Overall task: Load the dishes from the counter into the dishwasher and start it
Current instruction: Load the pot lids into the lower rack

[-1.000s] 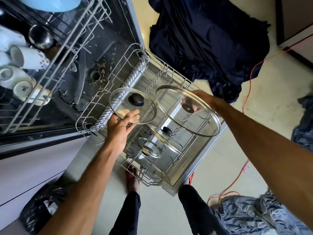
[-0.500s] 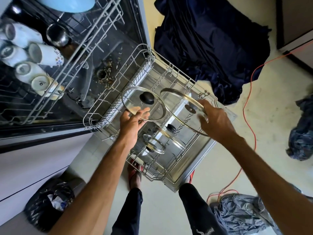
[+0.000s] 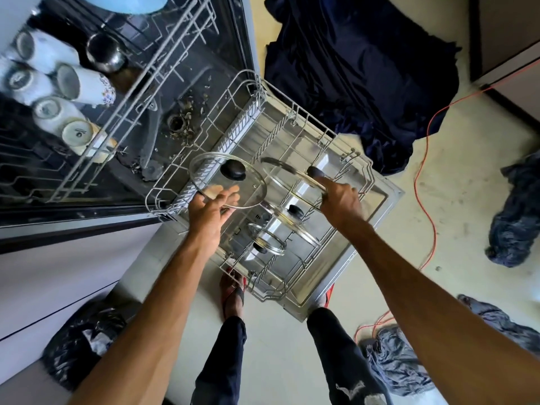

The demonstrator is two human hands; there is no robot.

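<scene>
The dishwasher's lower rack (image 3: pixel 295 112) is pulled out over the open door (image 3: pixel 377 217). My left hand (image 3: pixel 209 213) holds a glass lid with a black knob (image 3: pixel 233 171) by its near rim, above the rack's left side. My right hand (image 3: pixel 340 201) grips a larger glass lid (image 3: pixel 289 176) at its rim, tilted on edge and low among the rack's wires. Two smaller glass lids, one (image 3: pixel 295 220) and another (image 3: pixel 264 239), stand in the rack below my hands.
The upper rack (image 3: pixel 122 92) at the left carries several white cups (image 3: pixel 84 86), a steel cup (image 3: pixel 105 52) and a blue bowl (image 3: pixel 128 2). Dark blue cloth (image 3: pixel 365 68) lies behind the door. An orange cable (image 3: pixel 426 171) and cloth heaps lie at right. My feet stand at the door's edge.
My right hand has lowered the large lid from nearly flat above the rack to tilted on edge down among the wires. The left hand has kept its lid almost still.
</scene>
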